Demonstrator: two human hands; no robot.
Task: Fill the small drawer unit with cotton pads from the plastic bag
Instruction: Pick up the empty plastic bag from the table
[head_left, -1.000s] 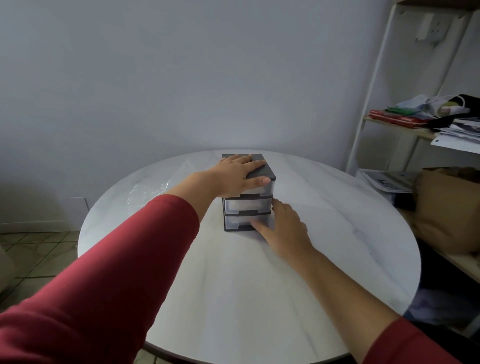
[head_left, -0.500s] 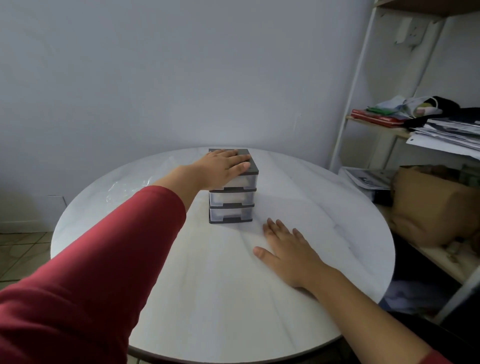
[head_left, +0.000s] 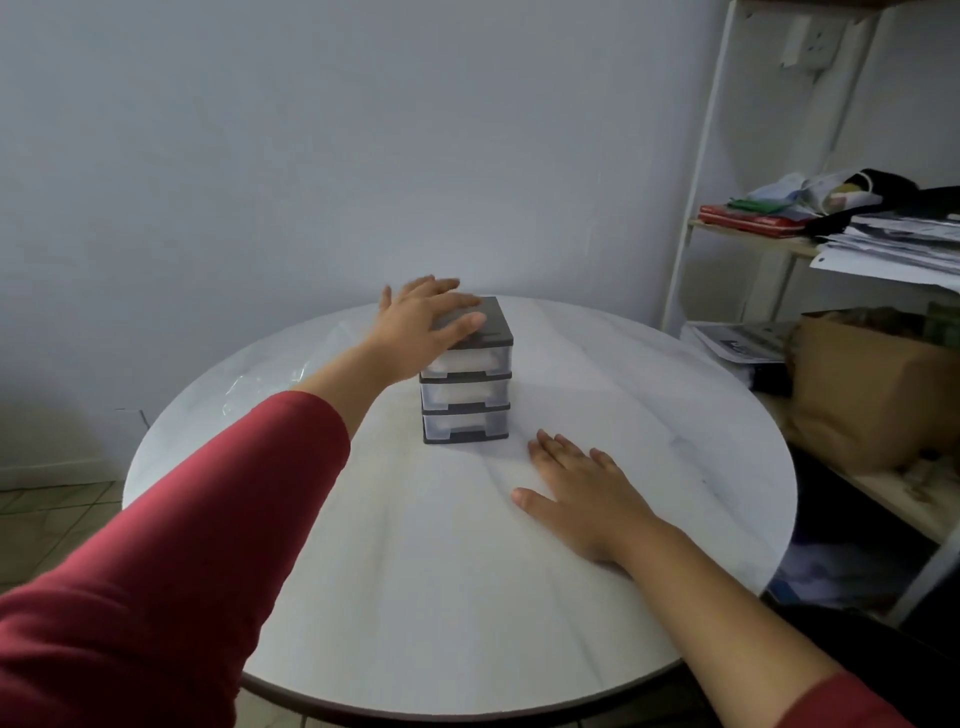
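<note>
Left hand (head_left: 422, 323) now leftward, fingers (head_left: 436, 286) splayed

Round table (head_left: 467, 597) — drawer unit (head_left: 465, 387), plastic bag (head_left: 265, 384)

A round white marble-look table (head_left: 649, 395) stands before a pale wall (head_left: 363, 130). Beside it, a white metal shelf (head_left: 698, 156) holds stacked papers (head_left: 893, 244), a red folder (head_left: 748, 221) and a brown paper bag (head_left: 862, 389).

We see a lived-in room of a home: a small round counter (head_left: 649, 374) with a marbled top stands against a plain painted wall (head_left: 363, 130) over a tiled floor (head_left: 47, 514). Beside it, a white shelf rack (head_left: 696, 208) is heaped with loose papers (head_left: 893, 244), crumpled cloth (head_left: 795, 187) and a brown bag (head_left: 857, 384).
</note>
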